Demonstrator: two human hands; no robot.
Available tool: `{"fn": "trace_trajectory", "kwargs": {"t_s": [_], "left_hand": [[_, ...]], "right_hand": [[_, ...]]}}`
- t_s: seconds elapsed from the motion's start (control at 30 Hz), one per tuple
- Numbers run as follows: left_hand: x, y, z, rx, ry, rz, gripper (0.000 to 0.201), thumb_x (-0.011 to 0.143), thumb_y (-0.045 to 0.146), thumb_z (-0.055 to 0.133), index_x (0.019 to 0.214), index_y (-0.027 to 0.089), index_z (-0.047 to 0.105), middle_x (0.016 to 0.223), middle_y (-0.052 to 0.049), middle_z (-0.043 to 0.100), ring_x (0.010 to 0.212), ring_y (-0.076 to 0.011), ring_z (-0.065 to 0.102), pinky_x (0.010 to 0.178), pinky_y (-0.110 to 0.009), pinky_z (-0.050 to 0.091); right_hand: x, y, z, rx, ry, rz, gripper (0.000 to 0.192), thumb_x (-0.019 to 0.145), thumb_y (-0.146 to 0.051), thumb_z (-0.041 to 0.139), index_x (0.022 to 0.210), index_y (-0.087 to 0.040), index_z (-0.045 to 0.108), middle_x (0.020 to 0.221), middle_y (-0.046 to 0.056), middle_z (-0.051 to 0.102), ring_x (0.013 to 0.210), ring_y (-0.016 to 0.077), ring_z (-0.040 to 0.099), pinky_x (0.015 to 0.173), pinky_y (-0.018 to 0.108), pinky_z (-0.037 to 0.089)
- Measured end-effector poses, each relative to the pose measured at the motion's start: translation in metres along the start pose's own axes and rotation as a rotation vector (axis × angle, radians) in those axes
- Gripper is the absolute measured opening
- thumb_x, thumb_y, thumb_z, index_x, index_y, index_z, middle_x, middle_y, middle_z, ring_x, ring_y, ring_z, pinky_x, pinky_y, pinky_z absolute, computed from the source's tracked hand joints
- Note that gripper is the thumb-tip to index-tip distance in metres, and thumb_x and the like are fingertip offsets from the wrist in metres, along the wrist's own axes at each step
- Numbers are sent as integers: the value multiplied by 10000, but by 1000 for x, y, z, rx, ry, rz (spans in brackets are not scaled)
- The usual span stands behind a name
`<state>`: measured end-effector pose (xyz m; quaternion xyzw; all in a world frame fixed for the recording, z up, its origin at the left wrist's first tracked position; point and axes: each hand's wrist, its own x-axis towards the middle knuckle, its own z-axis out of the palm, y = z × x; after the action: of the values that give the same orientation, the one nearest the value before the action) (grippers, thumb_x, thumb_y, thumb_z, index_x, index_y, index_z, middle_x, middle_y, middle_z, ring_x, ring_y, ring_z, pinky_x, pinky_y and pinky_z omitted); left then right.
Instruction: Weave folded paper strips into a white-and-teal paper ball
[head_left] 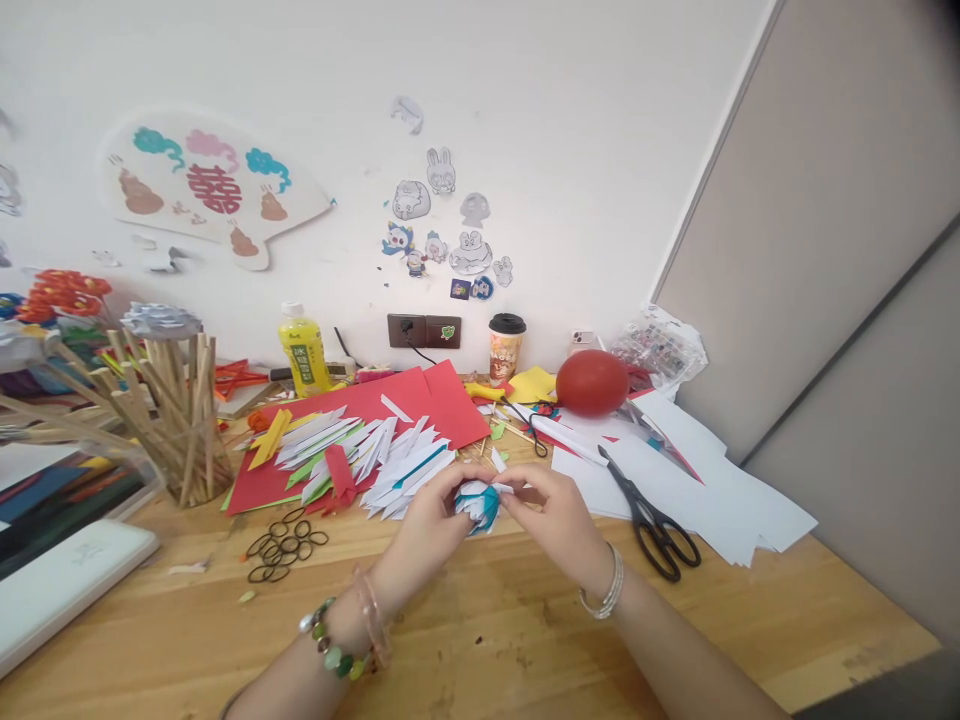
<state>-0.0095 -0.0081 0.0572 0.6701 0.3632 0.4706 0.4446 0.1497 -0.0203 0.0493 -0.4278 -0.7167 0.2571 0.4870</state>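
Observation:
Between my two hands, just above the wooden table, is a small folded-paper piece (478, 503) in white and teal. My left hand (439, 505) grips it from the left, thumb and fingers curled round its side. From the right, my right hand (546, 505) pinches a white point at its edge between thumb and fingertips. Part of the piece is covered by my fingers. A pile of folded white paper strips (409, 470), some with teal or green, lies just beyond my left hand. Black scissors (651, 520) rest to the right of my right hand.
Black rubber bands (285, 545) lie at the left, near a container of wooden sticks (187, 430). Behind are red paper sheets (457, 405), a yellow bottle (304, 355), a lidded cup (506, 350) and a red balloon (592, 383). White paper sheets (720, 500) spread across the right.

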Motion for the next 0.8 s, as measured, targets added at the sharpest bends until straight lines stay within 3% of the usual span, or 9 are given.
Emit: {"fn": "trace_trajectory", "kwargs": {"t_s": [0.1, 0.2, 0.4, 0.6, 0.8], "left_hand": [[0, 1, -1, -22, -36, -28, 347, 535, 31, 450, 813, 163, 611, 810, -20, 633, 792, -163, 581, 703, -259, 470], [0, -3, -2, 9, -45, -30, 338, 559, 37, 450, 826, 165, 615, 809, -21, 634, 786, -166, 584, 692, -263, 471], [-2, -13, -2, 224, -55, 117, 460, 538, -15, 385, 883, 190, 612, 942, -36, 622, 920, -173, 546, 848, -309, 409], [-3, -9, -3, 250, -9, 162, 422, 532, -22, 358, 824, 185, 583, 849, -26, 596, 862, -166, 542, 799, -305, 429], [-5, -4, -1, 219, 54, 223, 438, 532, -39, 348, 827, 187, 579, 854, -29, 588, 866, -162, 537, 812, -307, 422]], "right_hand": [[3, 0, -3, 182, -43, 105, 105, 723, -192, 604, 825, -191, 628, 838, 23, 658, 775, 148, 622, 684, 260, 523], [3, 0, -1, 187, -31, 126, 99, 710, -170, 605, 806, -185, 628, 815, 20, 658, 740, 144, 620, 664, 259, 518], [-7, -4, 12, -244, 143, -166, 200, 748, -66, 503, 825, -202, 628, 791, 25, 649, 780, 165, 587, 720, 309, 480], [-14, -9, 18, -366, 219, -252, 171, 825, -132, 479, 913, -198, 609, 775, 29, 654, 718, 149, 597, 654, 279, 495], [-27, -11, 26, -612, 295, -582, 364, 821, -27, 395, 1133, -161, 525, 919, 90, 671, 864, 182, 616, 738, 325, 510]]}}
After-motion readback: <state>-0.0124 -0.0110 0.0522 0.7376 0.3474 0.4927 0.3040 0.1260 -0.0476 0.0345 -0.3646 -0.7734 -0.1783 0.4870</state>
